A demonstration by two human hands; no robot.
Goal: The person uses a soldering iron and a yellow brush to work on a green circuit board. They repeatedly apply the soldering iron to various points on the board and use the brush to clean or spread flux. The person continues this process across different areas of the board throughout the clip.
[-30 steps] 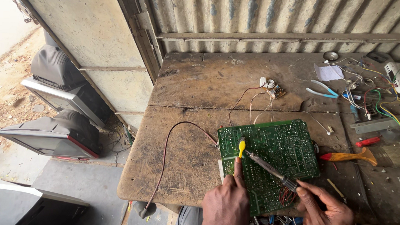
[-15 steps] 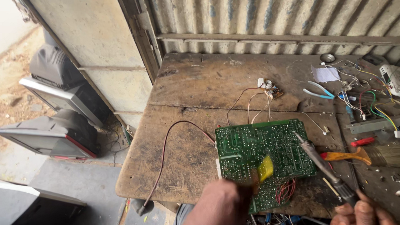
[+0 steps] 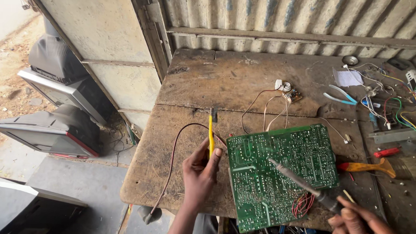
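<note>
Hands both busy over green rectangular printed circuit board (image 3: pixel 282 174), which lies solder side up on worn brown wooden counter (image 3: pixel 228 85), its near edge hanging a little past the counter's front. My left hand (image 3: pixel 200 175) is closed around the yellow plastic handle of a small brush with dark bristles (image 3: pixel 211 131), bristles pointing away from me, brush held just left of the board and clear of it. My right hand (image 3: pixel 360 226) is wrapped around the dark grip of a soldering iron with a long grey metal shaft (image 3: pixel 299 177); the tip sits over the board's middle, and I cannot tell if it touches.

Handling, as I judge it: board is light, stiff and flat, but fragile, with fine traces, sharp solder points and thin red wires (image 3: pixel 302 205) trailing off the near side, so I would take it by the bare edges, never the face or the wires. Iron shaft is probably hot, so grip only on the handle. Brush is light and easy to pinch; the slim handle could twist.

Around: dark red cable (image 3: pixel 173 153) looping off the counter's front, orange-handled tool (image 3: pixel 367 167) right of the board, blue-handled pliers (image 3: pixel 340 93) farther back, old grey televisions (image 3: pixel 53 129) on the ground at left.
</note>
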